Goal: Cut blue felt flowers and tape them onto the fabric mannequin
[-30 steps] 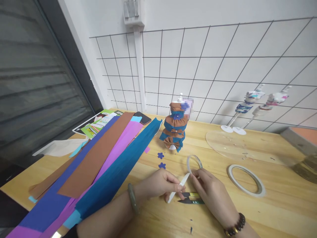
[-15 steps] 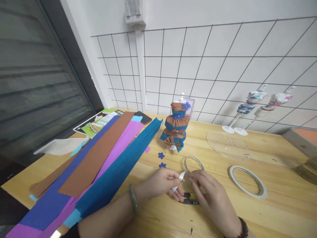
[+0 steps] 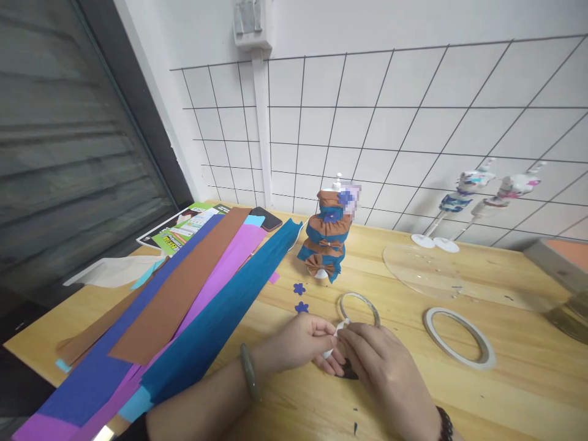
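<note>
My left hand [image 3: 305, 343] pinches a short strip of white tape [image 3: 327, 353] between thumb and fingers. Against the strip's upper end, the fingertips of my right hand [image 3: 386, 361] are pressed together. A thin tape roll [image 3: 358, 297] lies just beyond my hands. Under them a dark tool [image 3: 348, 370] is mostly hidden. Two blue paper flowers, one nearer [image 3: 301, 307] and one farther [image 3: 299, 288], lie on the table. Behind them stands a tiered brown and blue paper-covered figure [image 3: 328, 229] with bows and blue flowers.
Long brown, purple and blue paper strips [image 3: 225, 324] cover the left side. A wider tape roll [image 3: 459, 337] lies at right, near a clear disc [image 3: 420, 269]. Two decorated stands [image 3: 454, 202] and a grey box [image 3: 560, 263] are behind; a phone [image 3: 266, 219] lies at the back.
My right hand has moved slightly left and closer to my left hand, covering more of the dark tool. The thin tape roll has shifted slightly.
</note>
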Demonstrator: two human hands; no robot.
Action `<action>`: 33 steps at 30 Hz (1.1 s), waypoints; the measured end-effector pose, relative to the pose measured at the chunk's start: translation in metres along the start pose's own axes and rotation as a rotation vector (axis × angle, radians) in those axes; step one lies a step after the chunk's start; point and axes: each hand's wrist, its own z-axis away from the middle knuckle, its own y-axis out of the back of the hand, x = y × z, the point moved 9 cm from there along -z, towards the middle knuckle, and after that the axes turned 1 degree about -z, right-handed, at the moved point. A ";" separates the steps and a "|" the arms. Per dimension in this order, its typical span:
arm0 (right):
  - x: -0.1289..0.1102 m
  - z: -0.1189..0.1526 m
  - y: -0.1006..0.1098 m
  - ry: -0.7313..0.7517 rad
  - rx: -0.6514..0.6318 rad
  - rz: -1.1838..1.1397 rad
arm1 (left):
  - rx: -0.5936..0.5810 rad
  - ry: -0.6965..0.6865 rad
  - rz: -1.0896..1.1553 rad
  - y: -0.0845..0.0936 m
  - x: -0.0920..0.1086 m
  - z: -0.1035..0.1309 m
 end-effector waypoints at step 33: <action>0.033 0.011 -0.034 -0.589 -0.043 -0.684 | 0.077 0.024 0.185 0.016 -0.002 0.002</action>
